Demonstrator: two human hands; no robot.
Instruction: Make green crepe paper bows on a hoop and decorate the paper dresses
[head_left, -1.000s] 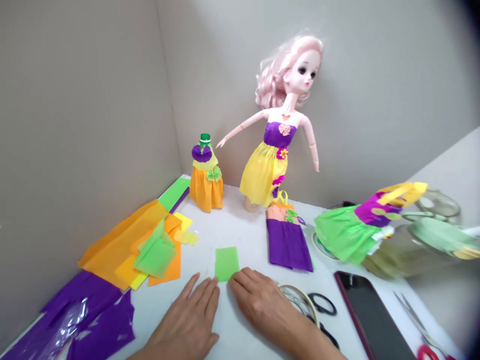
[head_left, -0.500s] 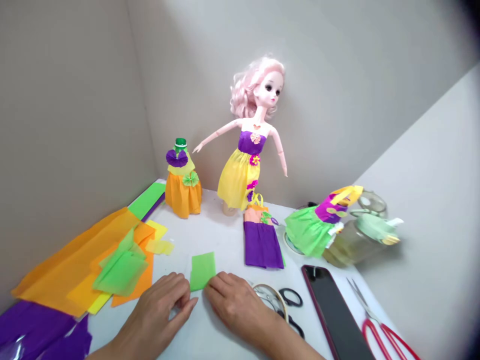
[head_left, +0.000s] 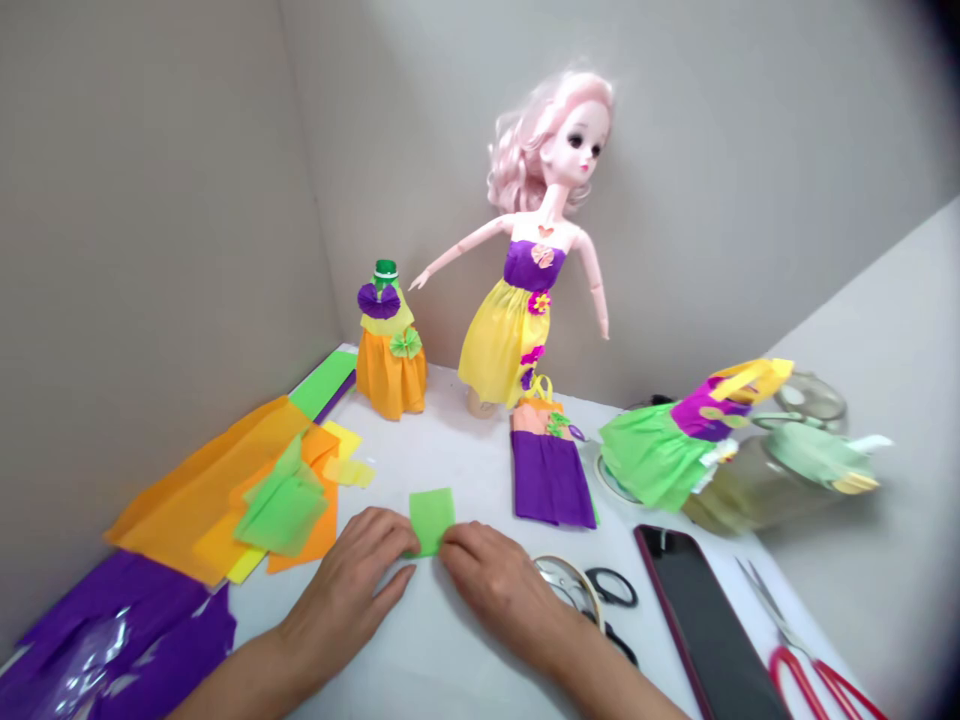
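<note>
A small light green piece of crepe paper (head_left: 432, 521) lies on the white tabletop between my two hands. My left hand (head_left: 352, 575) has its fingers curled onto the lower left corner of the paper, with the thumb a little apart below. At the lower right edge, the bent fingers of my right hand (head_left: 491, 580) press the paper, their thumb hidden. Beside my right wrist lie a tape roll (head_left: 589, 585) and black-handled scissors (head_left: 613, 588), partly covered by the arm.
Orange paper sheets (head_left: 187, 490), green paper (head_left: 281, 515) and purple paper (head_left: 165, 640) spread at left. Behind stand a dressed doll (head_left: 502, 340) and a dressed bottle (head_left: 390, 370). A purple doll dress (head_left: 553, 480), green dress (head_left: 652, 455), phone (head_left: 709, 610) and red-handled scissors (head_left: 795, 650) lie rightward.
The view has shifted, so most things sit farther right. My left fingers have come in to touch the green paper, and its visible part looks shorter. My right hand stays at its edge.
</note>
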